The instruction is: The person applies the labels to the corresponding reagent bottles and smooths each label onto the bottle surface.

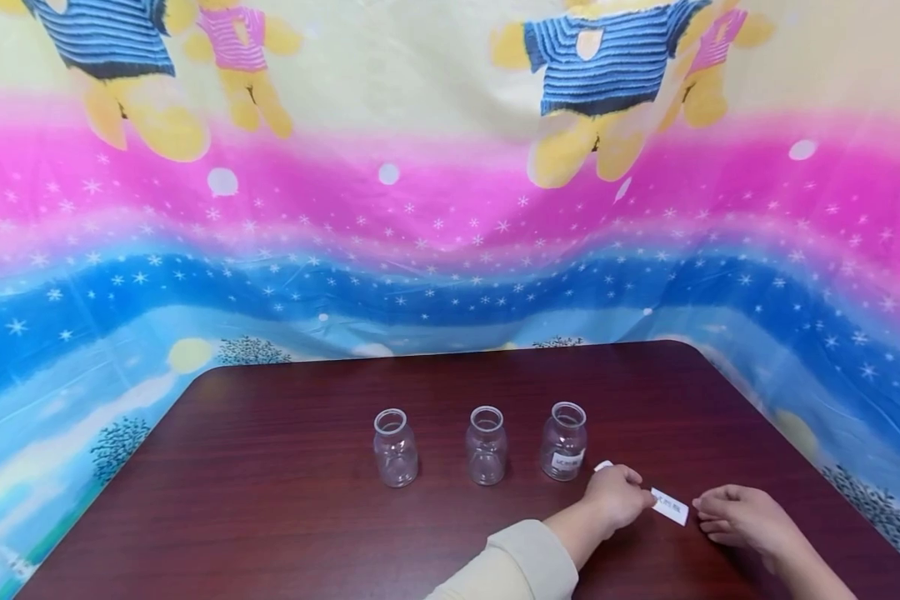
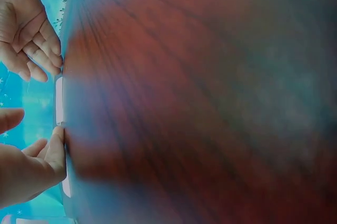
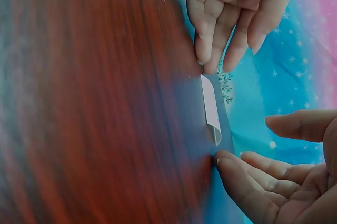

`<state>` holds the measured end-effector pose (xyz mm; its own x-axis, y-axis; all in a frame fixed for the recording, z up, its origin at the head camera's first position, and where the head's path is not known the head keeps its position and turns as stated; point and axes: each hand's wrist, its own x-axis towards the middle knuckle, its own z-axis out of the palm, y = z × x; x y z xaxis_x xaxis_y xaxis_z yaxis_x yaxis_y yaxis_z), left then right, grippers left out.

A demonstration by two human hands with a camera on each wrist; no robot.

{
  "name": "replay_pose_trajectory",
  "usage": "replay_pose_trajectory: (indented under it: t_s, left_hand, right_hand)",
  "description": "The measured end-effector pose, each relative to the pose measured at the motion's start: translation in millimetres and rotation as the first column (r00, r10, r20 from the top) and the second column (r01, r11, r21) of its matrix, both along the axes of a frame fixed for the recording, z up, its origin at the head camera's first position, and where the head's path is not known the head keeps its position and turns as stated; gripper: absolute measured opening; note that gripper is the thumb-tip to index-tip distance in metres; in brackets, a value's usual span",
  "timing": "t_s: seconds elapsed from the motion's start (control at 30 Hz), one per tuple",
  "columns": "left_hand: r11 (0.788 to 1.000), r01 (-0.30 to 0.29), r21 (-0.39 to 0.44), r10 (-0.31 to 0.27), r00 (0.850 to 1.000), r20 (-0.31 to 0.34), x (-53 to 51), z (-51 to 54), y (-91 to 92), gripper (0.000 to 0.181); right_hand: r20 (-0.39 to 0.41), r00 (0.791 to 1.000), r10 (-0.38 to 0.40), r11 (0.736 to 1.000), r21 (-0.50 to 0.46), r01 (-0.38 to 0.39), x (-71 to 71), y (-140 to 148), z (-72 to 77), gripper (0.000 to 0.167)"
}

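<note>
Head: white label point(image 1: 671, 507) on reddish table point(image 1: 270, 525), snowflake cloth point(image 1: 435, 208) behind.

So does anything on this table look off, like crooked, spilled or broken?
Only one thing stands out: in the right wrist view, the white label curls at its end nearest the right hand instead of lying flat. The three clear jars stand upright, and I see no spills or breakage.

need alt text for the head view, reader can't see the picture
A white label with dark writing lies on a dark red-brown table, between a person's left hand and right hand. To the left, three clear glass jars stand in a row, the rightmost jar bearing a similar label; a colourful patterned cloth hangs behind.
</note>
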<state>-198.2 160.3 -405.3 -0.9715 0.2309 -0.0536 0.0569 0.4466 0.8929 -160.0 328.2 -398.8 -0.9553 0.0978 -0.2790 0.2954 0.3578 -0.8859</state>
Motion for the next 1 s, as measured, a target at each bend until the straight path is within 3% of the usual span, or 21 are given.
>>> replay_pose_trajectory:
  t_s: [0.27,0.53,0.7,1.0]
  left_hand:
    - [0.995,-0.084,0.062,0.083,0.996,0.018,1.2,-3.7,6.7,0.009]
    - [0.980,-0.147,0.131,0.135,0.986,0.093,6.3,-1.9,14.0,0.015]
    - [0.975,-0.190,0.116,0.179,0.979,0.101,8.2,-0.8,17.6,0.017]
    - [0.971,-0.213,0.107,0.205,0.975,0.081,10.7,-2.4,20.0,0.024]
  right_hand:
    - [-0.018,1.000,-0.025,0.999,-0.038,0.024,1.0,-2.2,-2.6,0.025]
    - [-0.035,0.999,-0.036,0.994,-0.100,0.032,0.0,-6.0,-5.0,0.020]
    - [-0.026,0.998,-0.060,0.993,-0.107,0.057,-0.5,-5.4,-6.7,0.020]
    - [-0.034,0.997,-0.073,0.993,-0.094,0.069,-1.8,-6.4,-9.5,0.032]
